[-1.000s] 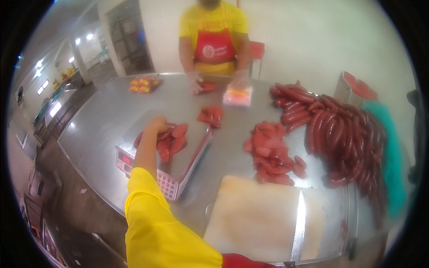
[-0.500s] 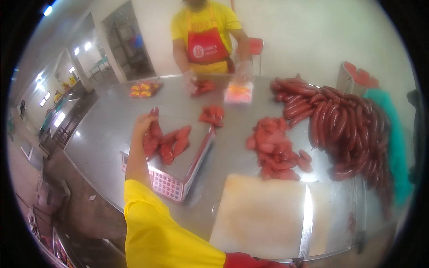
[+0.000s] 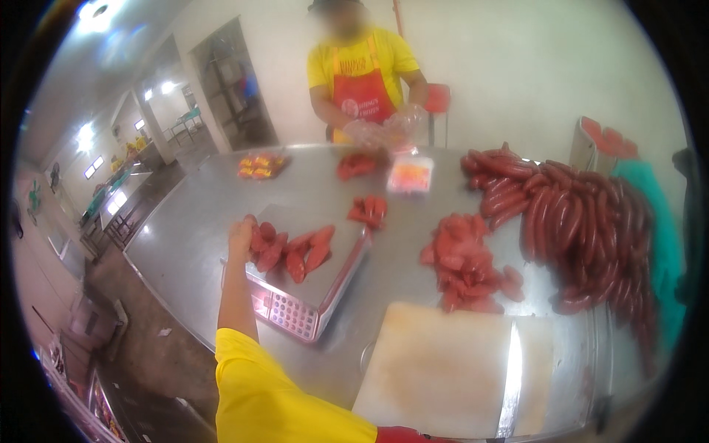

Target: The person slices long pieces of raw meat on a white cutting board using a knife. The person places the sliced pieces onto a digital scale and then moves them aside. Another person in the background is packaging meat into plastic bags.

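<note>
My left hand (image 3: 240, 235), on the arm with the yellow sleeve, is closed at the left edge of the scale's plate. Its fingers are round the end of a dark red sausage piece (image 3: 252, 220), partly hidden by the hand. Several cut sausage pieces (image 3: 297, 262) lie beside it on the metal plate of the weighing scale (image 3: 336, 277), whose keypad faces me. My right hand is out of view. A long shiny knife blade (image 3: 509, 376) stretches over the white cutting board (image 3: 436, 369) at the lower right, its handle end cut off by the picture's lower edge.
A heap of whole sausages (image 3: 576, 221) covers the right side of the steel table (image 3: 177, 236), with cut pieces (image 3: 461, 255) left of it. A small group (image 3: 368, 210) lies behind the scale. Across the table a co-worker's gloved hands (image 3: 380, 133) are near a clear packet (image 3: 410, 175). Yellow-red packets (image 3: 263, 165) lie far left.
My left hand has lowered the upright sausage piece towards the others on the scale. The co-worker's hands have come together above the table edge. The whole view has shifted slightly.
</note>
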Demonstrator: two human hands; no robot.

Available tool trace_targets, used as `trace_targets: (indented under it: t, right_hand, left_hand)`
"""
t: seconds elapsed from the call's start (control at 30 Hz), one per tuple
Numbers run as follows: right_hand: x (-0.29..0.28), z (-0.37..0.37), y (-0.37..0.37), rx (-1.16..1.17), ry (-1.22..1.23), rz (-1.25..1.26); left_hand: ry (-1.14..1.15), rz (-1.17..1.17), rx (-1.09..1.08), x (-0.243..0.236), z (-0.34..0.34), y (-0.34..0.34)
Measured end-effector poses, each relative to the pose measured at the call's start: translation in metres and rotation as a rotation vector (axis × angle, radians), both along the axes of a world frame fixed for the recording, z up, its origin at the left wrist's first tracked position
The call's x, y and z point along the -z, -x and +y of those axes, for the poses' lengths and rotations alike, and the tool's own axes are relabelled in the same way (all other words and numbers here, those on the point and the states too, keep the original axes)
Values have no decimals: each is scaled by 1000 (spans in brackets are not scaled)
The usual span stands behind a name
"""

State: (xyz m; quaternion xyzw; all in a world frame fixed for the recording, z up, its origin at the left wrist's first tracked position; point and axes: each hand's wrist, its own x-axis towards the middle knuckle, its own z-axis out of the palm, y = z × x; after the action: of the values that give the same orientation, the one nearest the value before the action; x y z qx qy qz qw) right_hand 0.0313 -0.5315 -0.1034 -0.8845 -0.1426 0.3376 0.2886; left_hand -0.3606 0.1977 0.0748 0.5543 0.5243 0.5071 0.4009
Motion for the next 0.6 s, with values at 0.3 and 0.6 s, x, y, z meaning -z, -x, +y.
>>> trace_targets:
  t: [0.3, 0.6]
  right_hand:
    - [-43, -7, 4, -74, -71, -64]
    - [-46, 11, 22, 141, -78, -114]
  left_hand:
    - [-67, 182, 63, -4, -25, -13]
    - [-265, 741, -3, -27, -60, -60]
